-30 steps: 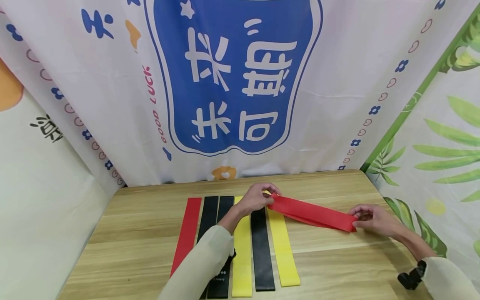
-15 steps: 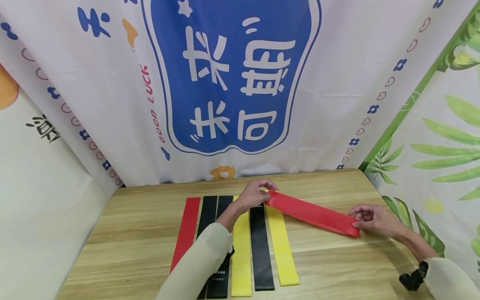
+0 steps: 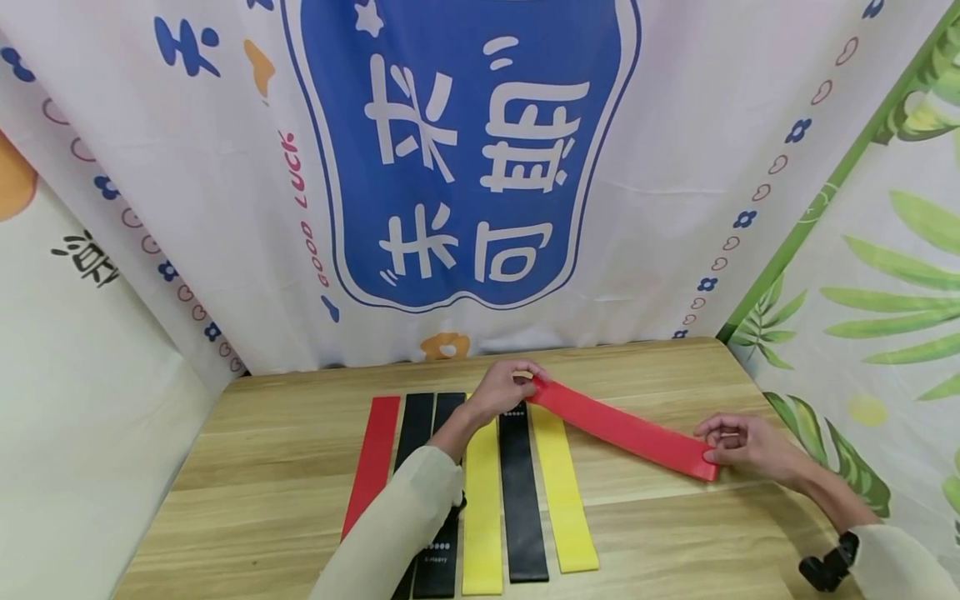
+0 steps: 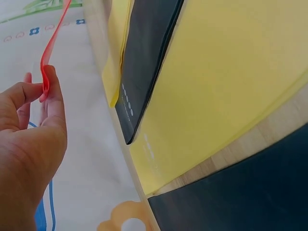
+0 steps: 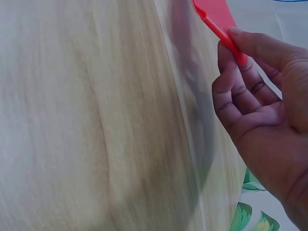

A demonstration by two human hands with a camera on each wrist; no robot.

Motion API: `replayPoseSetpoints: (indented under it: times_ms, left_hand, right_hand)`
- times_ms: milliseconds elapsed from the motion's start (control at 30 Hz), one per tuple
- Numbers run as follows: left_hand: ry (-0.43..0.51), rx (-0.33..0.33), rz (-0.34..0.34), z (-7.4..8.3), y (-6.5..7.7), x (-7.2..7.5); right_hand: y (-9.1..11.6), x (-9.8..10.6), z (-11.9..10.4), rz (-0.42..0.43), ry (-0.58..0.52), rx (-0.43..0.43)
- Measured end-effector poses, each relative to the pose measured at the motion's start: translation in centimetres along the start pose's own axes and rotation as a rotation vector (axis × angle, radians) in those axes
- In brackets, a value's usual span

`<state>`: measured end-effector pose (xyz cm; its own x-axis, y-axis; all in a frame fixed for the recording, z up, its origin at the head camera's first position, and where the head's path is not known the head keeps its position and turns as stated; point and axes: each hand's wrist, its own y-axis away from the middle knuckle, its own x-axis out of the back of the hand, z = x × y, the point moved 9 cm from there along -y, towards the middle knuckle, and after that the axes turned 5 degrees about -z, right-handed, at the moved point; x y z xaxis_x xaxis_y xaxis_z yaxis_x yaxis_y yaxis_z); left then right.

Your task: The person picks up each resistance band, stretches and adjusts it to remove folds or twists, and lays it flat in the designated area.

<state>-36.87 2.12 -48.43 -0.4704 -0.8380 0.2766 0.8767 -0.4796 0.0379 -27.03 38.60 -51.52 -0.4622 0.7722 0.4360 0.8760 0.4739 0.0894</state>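
Observation:
A red resistance band [image 3: 626, 429] stretches flat between my two hands, over the right half of the table. My left hand [image 3: 501, 392] pinches its left end between thumb and fingers, close above the far ends of a black band [image 3: 525, 500] and a yellow band [image 3: 566, 500]. At the other, lower end, my right hand [image 3: 753, 450] pinches the band with thumb and fingertips. The right wrist view shows the folded edge of the red band [image 5: 219, 31] between the thumb and fingers. In the left wrist view the red band [image 4: 46, 72] hangs edge-on from the pinch.
Left of these lie another yellow band [image 3: 482, 517], black bands [image 3: 435, 567] and a red band [image 3: 375, 458], side by side on the wooden table [image 3: 247, 483]. My left sleeve covers parts of them. A printed curtain [image 3: 660, 208] stands behind the table's far edge.
The red band has straightened and flattened, its right end turning lower. My left hand has shifted slightly left and up; the right hand stays nearly in place.

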Motion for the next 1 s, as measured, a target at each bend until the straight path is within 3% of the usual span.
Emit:
replayPoseSetpoints:
  times_ms: [367, 800, 1000]
  left_hand:
    - [-0.025, 0.025, 0.05, -0.2, -0.5, 0.1]
    - [-0.015, 0.014, 0.046, -0.2, -1.1, -0.4]
    - [0.051, 0.002, 0.112, -0.3, -1.4, -0.1]
  right_hand:
    - [0.6, -0.5, 0.1, -0.019, -0.02, -0.019]
    - [0.9, -2.5, -0.2, -0.161, -0.084, 0.008]
    - [0.8, -4.1, -1.2, -0.256, -0.175, 0.082]
